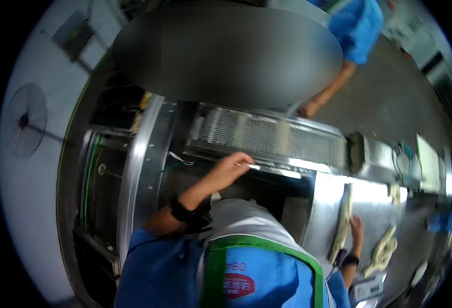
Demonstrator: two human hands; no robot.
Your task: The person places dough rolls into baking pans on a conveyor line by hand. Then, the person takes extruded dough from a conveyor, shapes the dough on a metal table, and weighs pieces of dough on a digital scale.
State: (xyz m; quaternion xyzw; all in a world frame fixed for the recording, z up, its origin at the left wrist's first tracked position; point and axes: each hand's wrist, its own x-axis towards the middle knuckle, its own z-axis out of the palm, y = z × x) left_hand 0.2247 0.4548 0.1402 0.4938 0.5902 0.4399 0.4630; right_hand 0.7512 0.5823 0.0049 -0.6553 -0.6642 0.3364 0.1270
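Observation:
My left hand (232,168) reaches over the near rail of a mesh-topped metal conveyor (267,134). Its fingers are drawn together at the rail, and a small bright spot shows at the fingertips; what they hold, if anything, is too small to name. On a steel table to the right, my right hand (357,228) is beside a long pale strip that looks like dough (343,220), with its fingertips at the strip's right edge. Blur hides how those fingers are bent. A second, twisted pale dough piece (383,251) lies farther right.
The steel table (324,203) adjoins the conveyor. Across the conveyor, a co-worker's hand (311,109) is at its far edge. A small boxy device (368,288) stands at the table's near right. Metal machine rails (139,159) run along the left, with a wall fan (24,119) beyond.

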